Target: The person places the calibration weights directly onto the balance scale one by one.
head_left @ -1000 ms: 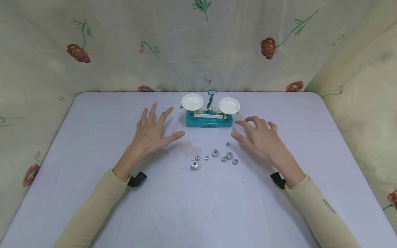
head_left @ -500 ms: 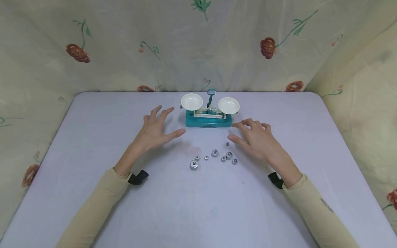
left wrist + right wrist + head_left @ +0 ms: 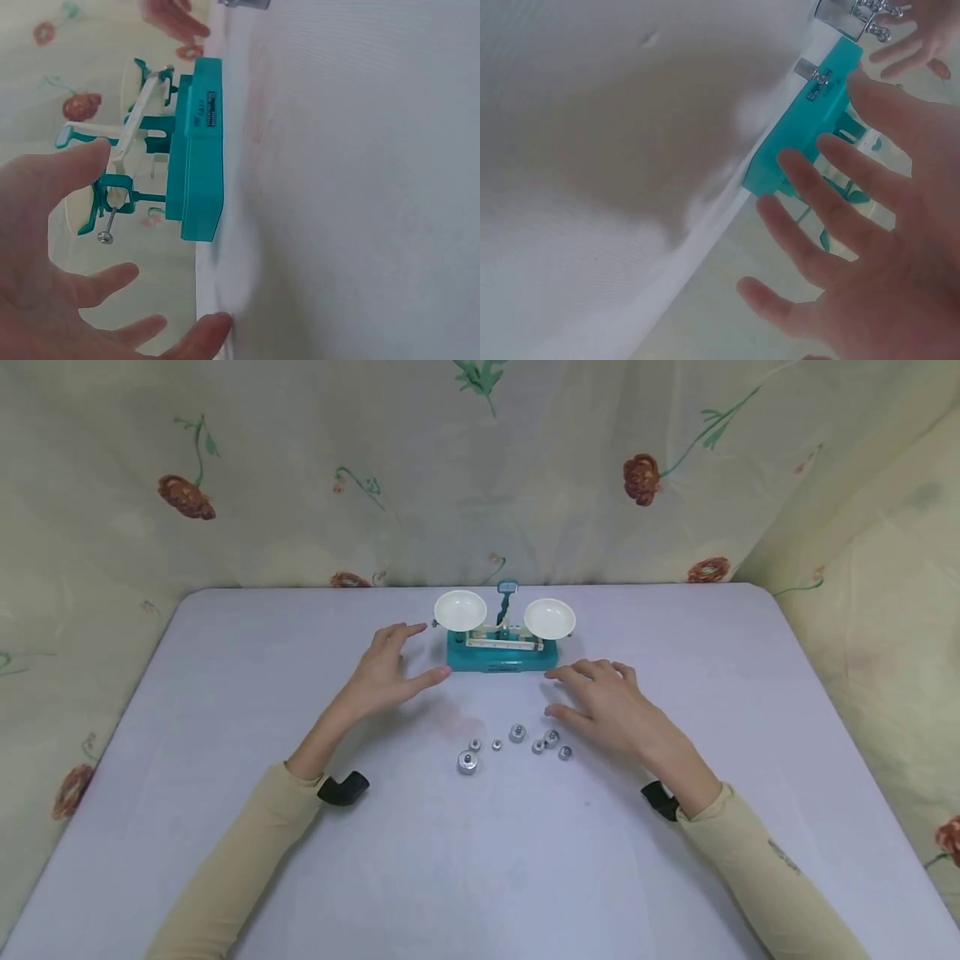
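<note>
A teal balance scale (image 3: 502, 660) with two white pans stands near the table's far edge. My left hand (image 3: 381, 677) is at its left side, fingers spread and thumb toward the base, holding nothing. In the left wrist view the thumb overlaps the scale (image 3: 202, 150). To the front right of the base, my right hand (image 3: 611, 706) hovers with fingers apart and nothing in them. Several silvery knobbed weights lie in front of the scale; the largest weight (image 3: 467, 763) is nearest me. In the right wrist view a small weight (image 3: 807, 70) shows before the base.
The lavender-white table (image 3: 480, 877) reaches back to a cream curtain (image 3: 420, 460) printed with flowers, which also hangs along both sides. Black wrist mounts (image 3: 343, 789) sit at the sleeve cuffs.
My left hand has drawn slightly right, its fingers closer together, toward the scale. The right hand has moved left and a little nearer me, covering the small weight beside its thumb.
</note>
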